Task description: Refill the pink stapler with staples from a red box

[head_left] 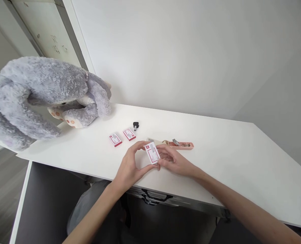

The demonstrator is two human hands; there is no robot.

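Observation:
A small white-and-red box (pixel 152 153) is held up over the table, its printed face turned toward me. My left hand (pixel 130 166) grips it by the upper and lower edges between fingers and thumb. My right hand (pixel 174 160) has its curled fingers and thumb at the box's right edge; its fingertips are partly hidden. Behind my hands lies a long, narrow pink case (pixel 188 146) with metal pieces in it, partly covered by my right hand. Two similar boxes, a left one (pixel 115 139) and a right one (pixel 129 134), lie flat beyond my left hand.
A small black object with a metal end (pixel 135 125) lies behind the boxes. A large grey plush toy (pixel 46 81) sits at the table's left end. The white table (pixel 229 156) meets a wall at the back. Dark handles (pixel 157 196) show under the front edge.

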